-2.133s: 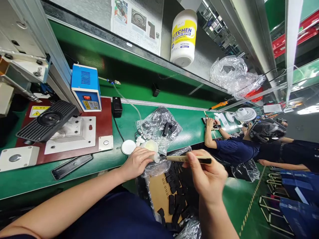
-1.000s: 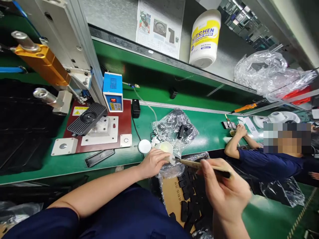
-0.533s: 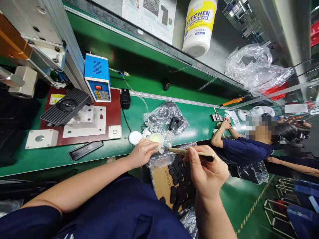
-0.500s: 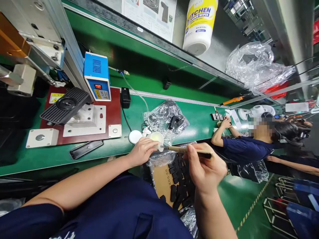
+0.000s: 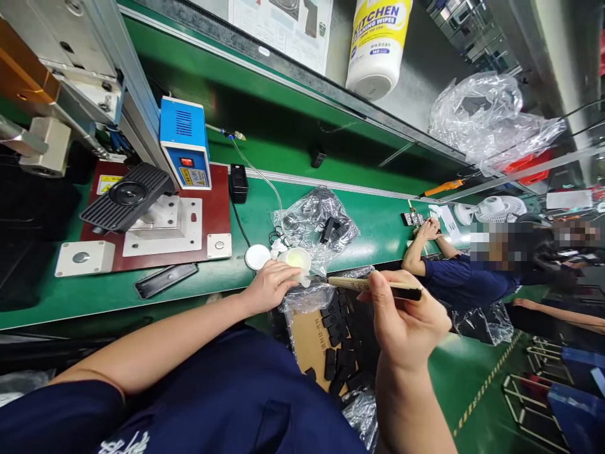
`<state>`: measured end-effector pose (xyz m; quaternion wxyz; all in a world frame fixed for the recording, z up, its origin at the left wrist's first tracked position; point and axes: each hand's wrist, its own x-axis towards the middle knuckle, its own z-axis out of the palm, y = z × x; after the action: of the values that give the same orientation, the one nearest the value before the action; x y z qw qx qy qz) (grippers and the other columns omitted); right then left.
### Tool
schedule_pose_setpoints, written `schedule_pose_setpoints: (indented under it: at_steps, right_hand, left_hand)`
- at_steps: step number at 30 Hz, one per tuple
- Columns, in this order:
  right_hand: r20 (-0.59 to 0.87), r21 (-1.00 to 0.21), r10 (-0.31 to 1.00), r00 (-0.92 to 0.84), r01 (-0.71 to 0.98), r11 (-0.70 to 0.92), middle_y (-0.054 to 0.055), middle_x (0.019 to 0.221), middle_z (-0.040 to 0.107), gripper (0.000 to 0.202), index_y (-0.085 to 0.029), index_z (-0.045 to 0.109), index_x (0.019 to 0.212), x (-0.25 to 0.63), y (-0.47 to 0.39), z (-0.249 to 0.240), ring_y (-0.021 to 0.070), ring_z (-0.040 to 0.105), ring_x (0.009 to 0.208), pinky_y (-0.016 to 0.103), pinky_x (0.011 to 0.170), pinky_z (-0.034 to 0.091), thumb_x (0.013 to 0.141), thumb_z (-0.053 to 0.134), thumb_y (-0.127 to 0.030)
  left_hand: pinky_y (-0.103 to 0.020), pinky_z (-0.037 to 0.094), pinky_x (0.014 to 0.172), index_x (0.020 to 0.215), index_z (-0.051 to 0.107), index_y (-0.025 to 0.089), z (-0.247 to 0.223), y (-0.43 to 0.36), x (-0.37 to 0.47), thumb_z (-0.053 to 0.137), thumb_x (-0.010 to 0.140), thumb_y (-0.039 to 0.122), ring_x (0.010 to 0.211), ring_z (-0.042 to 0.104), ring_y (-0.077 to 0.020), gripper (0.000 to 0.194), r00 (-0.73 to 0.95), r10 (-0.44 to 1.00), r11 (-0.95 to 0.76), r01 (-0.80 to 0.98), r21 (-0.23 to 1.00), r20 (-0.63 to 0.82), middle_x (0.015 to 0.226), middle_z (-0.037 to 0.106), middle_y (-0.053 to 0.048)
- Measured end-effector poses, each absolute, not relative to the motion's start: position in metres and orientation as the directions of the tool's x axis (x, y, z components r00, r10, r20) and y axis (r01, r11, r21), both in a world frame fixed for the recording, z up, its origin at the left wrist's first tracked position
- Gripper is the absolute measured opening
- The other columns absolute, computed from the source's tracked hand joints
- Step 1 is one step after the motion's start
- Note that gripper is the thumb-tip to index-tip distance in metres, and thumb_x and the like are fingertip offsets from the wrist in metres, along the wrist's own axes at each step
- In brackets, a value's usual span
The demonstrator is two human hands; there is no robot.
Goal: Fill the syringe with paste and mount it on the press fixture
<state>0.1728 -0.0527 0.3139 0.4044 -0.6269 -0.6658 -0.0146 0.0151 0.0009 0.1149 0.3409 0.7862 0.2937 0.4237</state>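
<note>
Brush point(image 5: 350, 284) farther right than before, right fingers point(image 5: 382, 293) clamped around it, left fingers point(image 5: 285, 273) pinched on whitish piece point(image 5: 305, 279).

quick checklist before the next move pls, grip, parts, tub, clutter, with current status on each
1. Grip on the wooden-handled brush: ok, the right hand has its fingers closed around the handle.
2. Hold on the small translucent piece: ok, held at the fingertips of the left hand.
3. Brush tip touching the piece: cannot tell, the two line up but any contact is too small to make out.
4. White tub uncovered: ok, its pale yellow inside shows.
5. Amount in the tub: cannot tell from this angle.
6. Space around the tip free of clutter: not ok, crumpled clear plastic film lies just below.
</note>
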Motion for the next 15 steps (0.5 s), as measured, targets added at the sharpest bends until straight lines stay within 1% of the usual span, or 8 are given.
schedule_pose_setpoints:
  at_steps: [5, 8, 12, 15]
  right_hand:
    - [0.586, -0.593, 0.753, 0.298, 0.791, 0.148, -0.002, 0.058, 0.063, 0.01, -0.019, 0.066, 0.075, 0.172, -0.054, 0.308, 0.011, 0.057, 0.044, 0.025, 0.046, 0.045, 0.084, 0.068, -0.023]
    - [0.566, -0.646, 0.733, 0.376, 0.755, 0.112, -0.003, 0.054, 0.062, 0.012, -0.018, 0.066, 0.073, 0.17, -0.053, 0.304, 0.0106, 0.055, 0.041, 0.025, 0.045, 0.045, 0.083, 0.069, -0.025]
    - [0.515, -0.715, 0.724, 0.459, 0.696, 0.067, -0.003, 0.052, 0.061, 0.014, -0.018, 0.067, 0.073, 0.17, -0.051, 0.301, 0.0115, 0.055, 0.039, 0.026, 0.043, 0.045, 0.082, 0.069, -0.027]
    - [0.449, -0.77, 0.726, 0.521, 0.638, 0.018, -0.002, 0.053, 0.062, 0.017, -0.019, 0.065, 0.072, 0.171, -0.05, 0.295, 0.0124, 0.055, 0.039, 0.027, 0.042, 0.044, 0.083, 0.069, -0.032]
  left_hand:
    - [-0.036, 0.046, 0.076, 0.108, 0.064, 0.018, 0.118, 0.0, 0.016, 0.051, 0.095, 0.027, 0.087, 0.068, -0.0211, 0.02, 0.435, 0.759, -0.603, 0.187, 0.776, 0.485, 0.095, 0.074, -0.007]
    - [-0.036, 0.044, 0.076, 0.106, 0.064, 0.019, 0.122, 0.0, 0.017, 0.053, 0.095, 0.027, 0.086, 0.068, -0.0202, 0.018, 0.407, 0.748, -0.633, 0.202, 0.747, 0.524, 0.094, 0.075, -0.006]
    - [-0.036, 0.04, 0.074, 0.105, 0.063, 0.018, 0.127, 0.0, 0.015, 0.056, 0.093, 0.02, 0.084, 0.068, -0.019, 0.015, 0.383, 0.712, -0.694, 0.262, 0.67, 0.588, 0.094, 0.075, -0.005]
    - [-0.036, 0.038, 0.074, 0.106, 0.063, 0.018, 0.128, 0.0, 0.013, 0.057, 0.09, 0.014, 0.084, 0.068, -0.0192, 0.017, 0.36, 0.686, -0.727, 0.332, 0.6, 0.632, 0.095, 0.075, -0.004]
